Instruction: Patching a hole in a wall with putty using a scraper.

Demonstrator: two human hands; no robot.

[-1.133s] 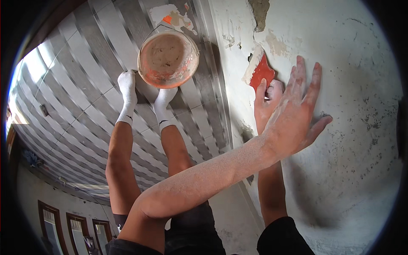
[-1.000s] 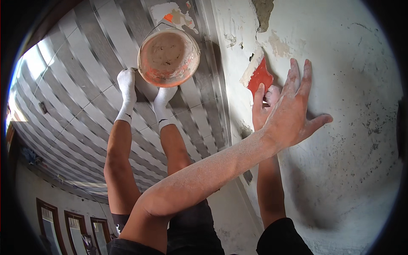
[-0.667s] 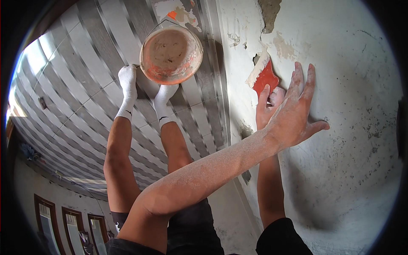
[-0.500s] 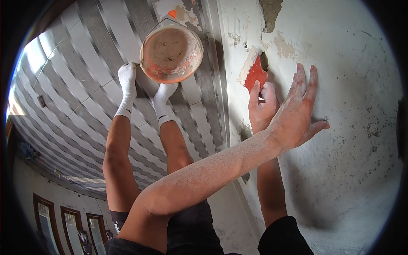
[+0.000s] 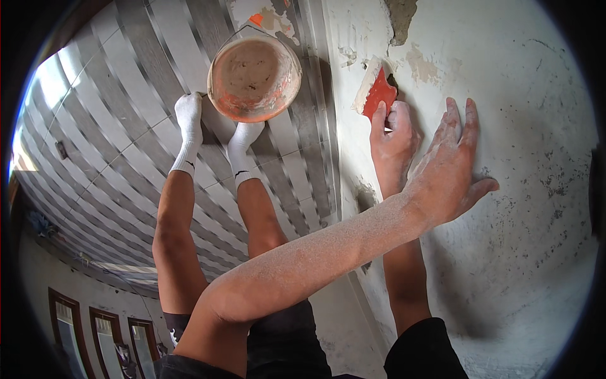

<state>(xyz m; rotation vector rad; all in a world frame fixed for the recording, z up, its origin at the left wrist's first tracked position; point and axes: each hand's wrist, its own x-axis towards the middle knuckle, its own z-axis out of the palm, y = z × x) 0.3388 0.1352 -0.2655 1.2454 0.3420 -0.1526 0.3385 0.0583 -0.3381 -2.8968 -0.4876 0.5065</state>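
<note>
My left forearm, dusted with white powder, crosses in front of my right arm. At its end my left hand [image 5: 445, 170] is spread on or close to the wall [image 5: 524, 126], its fingers apart and nothing in it. My right hand [image 5: 396, 142], just left of it and farther back, pinches a red plastic putty scraper [image 5: 379, 99] between thumb and fingers. A thick band of pale putty [image 5: 368, 87] sits along the scraper's left edge. The scraper is at the wall beside a small dark hole [image 5: 392, 80]; whether its edge touches the wall is hard to tell.
A putty-smeared orange bucket [image 5: 252, 79] with a wire handle stands on the striped tile floor [image 5: 120, 151], by my white-socked feet [image 5: 189, 114]. Above the scraper, a larger patch of broken plaster [image 5: 401, 19] marks the wall. Another hollow [image 5: 365, 197] lies lower down.
My right hand and the scraper have moved slightly up the picture along the wall. My left hand has shifted a little to the right. The bucket and my feet stay put.
</note>
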